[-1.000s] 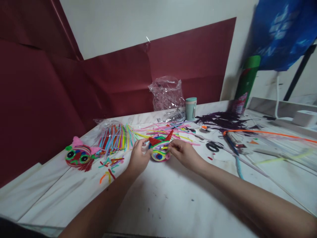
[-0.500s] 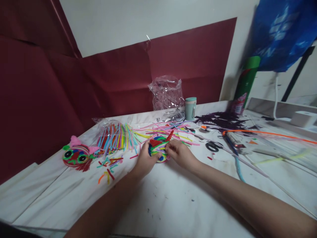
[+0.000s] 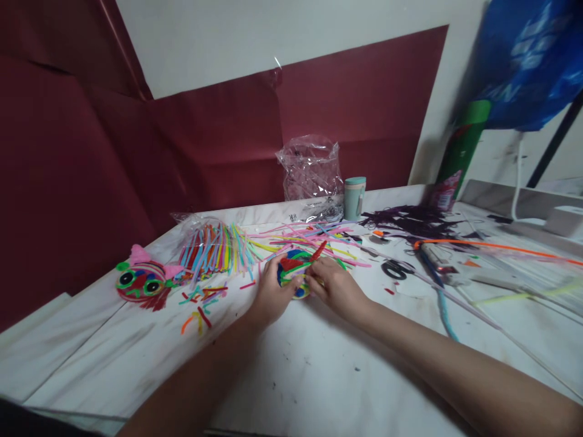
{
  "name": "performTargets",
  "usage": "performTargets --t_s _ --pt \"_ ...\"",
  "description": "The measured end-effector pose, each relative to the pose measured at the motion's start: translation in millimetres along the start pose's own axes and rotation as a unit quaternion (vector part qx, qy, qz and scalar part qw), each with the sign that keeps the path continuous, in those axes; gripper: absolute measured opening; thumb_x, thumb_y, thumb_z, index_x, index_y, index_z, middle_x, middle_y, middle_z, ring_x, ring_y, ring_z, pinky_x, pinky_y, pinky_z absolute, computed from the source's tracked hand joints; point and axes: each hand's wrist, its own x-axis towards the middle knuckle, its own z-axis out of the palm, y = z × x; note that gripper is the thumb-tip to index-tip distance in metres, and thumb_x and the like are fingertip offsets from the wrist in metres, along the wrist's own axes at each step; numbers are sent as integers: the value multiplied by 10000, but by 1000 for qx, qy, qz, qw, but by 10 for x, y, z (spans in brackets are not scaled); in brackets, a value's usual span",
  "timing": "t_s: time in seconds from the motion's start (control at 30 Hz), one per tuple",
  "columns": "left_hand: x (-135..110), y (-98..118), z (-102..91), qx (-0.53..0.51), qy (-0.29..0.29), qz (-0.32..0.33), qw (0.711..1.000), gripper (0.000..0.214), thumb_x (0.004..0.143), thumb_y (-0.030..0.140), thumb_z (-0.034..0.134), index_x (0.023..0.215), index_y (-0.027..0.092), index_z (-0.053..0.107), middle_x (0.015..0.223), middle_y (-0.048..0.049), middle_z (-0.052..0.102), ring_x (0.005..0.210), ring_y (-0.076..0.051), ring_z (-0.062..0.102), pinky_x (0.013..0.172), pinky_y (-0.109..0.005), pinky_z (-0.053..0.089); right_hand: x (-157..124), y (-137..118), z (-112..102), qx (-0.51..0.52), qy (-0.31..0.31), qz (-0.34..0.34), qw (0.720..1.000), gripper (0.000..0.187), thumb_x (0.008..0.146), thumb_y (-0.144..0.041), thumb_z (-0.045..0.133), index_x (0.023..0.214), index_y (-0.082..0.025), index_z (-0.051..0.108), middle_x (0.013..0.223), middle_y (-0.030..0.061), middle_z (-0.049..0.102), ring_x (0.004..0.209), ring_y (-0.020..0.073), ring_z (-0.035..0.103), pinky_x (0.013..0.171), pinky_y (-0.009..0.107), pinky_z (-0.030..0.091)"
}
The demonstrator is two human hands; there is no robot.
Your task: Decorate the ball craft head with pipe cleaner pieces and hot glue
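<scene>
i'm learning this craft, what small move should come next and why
Probably a gentle press with the right hand on the colourful craft piece: the right fingers bunch at its front, while the left hand grips the other side, so it looks braced. Whether the right fingers pinch a strip is unclear.

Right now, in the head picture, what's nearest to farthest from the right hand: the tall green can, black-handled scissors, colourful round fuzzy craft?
1. Colourful round fuzzy craft, right at the right hand.
2. Black-handled scissors, to its right.
3. Tall green can, back right.
</scene>
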Motion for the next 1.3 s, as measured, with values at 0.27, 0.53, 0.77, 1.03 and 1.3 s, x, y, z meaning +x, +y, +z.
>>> performTargets --t_s 0.27,0.53,0.77,1.03,1.3 --pt "38 32 22 9 16 -10 1000 452 725 225 661 1147 199 500 1202 -94 569 1194 -232 497 1010 -389 392 -26 -26 -20 105 24 111 988 143 821 -139 511 694 -203 499 597 -5 603 594 153 546 581 261 412" --pt "22 -31 23 0 16 5 1000 433 764 232 627 1175 218 491 1208 -76 566 1189 -218 499 1032 -404 377 -34 -11 -33 63 36 94 993 161 834 -161 512 678 -195 534 633 24 639 642 173 559 628 290 421" --pt "-10 -19 47 48 18 18 999 442 768 254 634 1183 222 484 1206 -92 533 1178 -229 499 1025 -410 381 -28 -11 -39 54 29 110 992 125 838 -157 511 721 -192 536 591 9 634 600 168 565 634 294 421" --pt "-6 -36 44 51 27 19 998 454 745 260 657 1172 224 504 1204 -84 538 1157 -226 508 1014 -405 386 -23 -5 -43 45 26 109 993 148 832 -148 509 693 -198 524 594 9 632 601 167 569 626 288 422" --pt "-4 77 23 41 20 -16 999 394 751 300 638 1117 213 524 1175 -86 566 1144 -229 524 989 -392 403 -27 -12 -55 50 26 115 992 164 829 -156 509 674 -212 502 584 1 627 590 162 574 599 276 419"
